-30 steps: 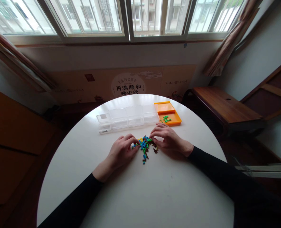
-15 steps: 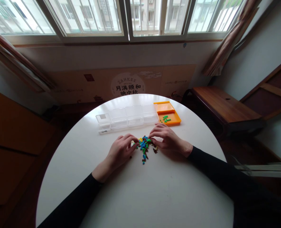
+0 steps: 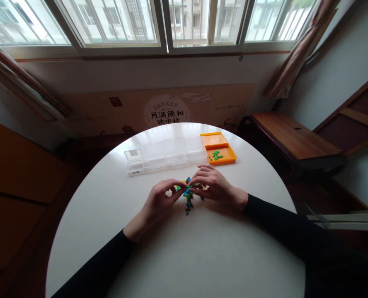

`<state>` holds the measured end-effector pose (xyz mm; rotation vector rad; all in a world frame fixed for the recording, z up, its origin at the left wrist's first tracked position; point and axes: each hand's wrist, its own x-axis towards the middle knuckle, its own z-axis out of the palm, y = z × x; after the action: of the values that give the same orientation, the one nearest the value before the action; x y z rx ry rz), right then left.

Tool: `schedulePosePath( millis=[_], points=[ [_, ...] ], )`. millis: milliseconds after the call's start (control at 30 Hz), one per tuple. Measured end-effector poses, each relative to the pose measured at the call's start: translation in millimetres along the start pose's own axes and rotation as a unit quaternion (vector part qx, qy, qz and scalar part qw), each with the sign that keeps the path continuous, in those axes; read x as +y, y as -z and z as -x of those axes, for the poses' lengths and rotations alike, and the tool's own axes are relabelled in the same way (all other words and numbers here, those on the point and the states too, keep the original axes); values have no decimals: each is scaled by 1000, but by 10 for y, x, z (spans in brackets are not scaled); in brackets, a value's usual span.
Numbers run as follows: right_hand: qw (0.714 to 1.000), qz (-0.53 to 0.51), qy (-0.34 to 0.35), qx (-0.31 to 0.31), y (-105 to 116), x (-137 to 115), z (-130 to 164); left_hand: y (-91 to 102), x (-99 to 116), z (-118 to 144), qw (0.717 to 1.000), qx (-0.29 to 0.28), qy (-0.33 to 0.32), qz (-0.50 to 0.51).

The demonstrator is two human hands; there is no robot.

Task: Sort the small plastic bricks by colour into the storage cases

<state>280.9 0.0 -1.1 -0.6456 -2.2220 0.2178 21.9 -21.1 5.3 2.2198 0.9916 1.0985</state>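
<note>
A small pile of tiny coloured bricks (image 3: 187,195), blue, green, yellow and brown, lies in the middle of the round white table (image 3: 171,248). My left hand (image 3: 159,199) rests at the pile's left side with thumb and fingers pinched near a green piece. My right hand (image 3: 214,185) covers the pile's right side, fingertips curled down into the bricks and almost meeting the left hand. Whether either hand has a brick pinched cannot be told; the pieces are too small.
A clear plastic organiser box (image 3: 162,155) with several compartments stands beyond the pile. To its right sits an orange tray (image 3: 218,154) holding a few green bricks (image 3: 215,156). A wooden bench (image 3: 291,138) stands right of the table, windows behind.
Both hands have drawn closer together over the pile; the right hand's fingers now cover more of the bricks, and the left hand's fingertips have lifted into a pinch.
</note>
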Motion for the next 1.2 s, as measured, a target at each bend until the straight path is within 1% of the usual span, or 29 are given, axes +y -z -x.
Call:
schedulePosePath(
  millis=[333,567,667,767,833,967,1200],
  points=[
    [1000,1,9,10,-13,6,6,0,-3,-7,999,15,-31,-15],
    [1000,-11,-14,-3,9,0,8,1,23,-4,999,28,-4,-19],
    [1000,-20,-24,1,31,22,16,41,18,-13,999,11,-7,-49],
    [999,-23,-31,7,70,55,42,102,-32,-12,991,-14,-35,-126],
    [999,-18,-36,9,102,71,59,139,-78,-4,985,-28,-53,-160],
    [999,-10,-36,18,157,72,65,171,-138,15,984,-29,-54,-170],
    [999,-5,-36,14,189,52,49,190,-136,19,980,-48,-64,-181]
  ],
)
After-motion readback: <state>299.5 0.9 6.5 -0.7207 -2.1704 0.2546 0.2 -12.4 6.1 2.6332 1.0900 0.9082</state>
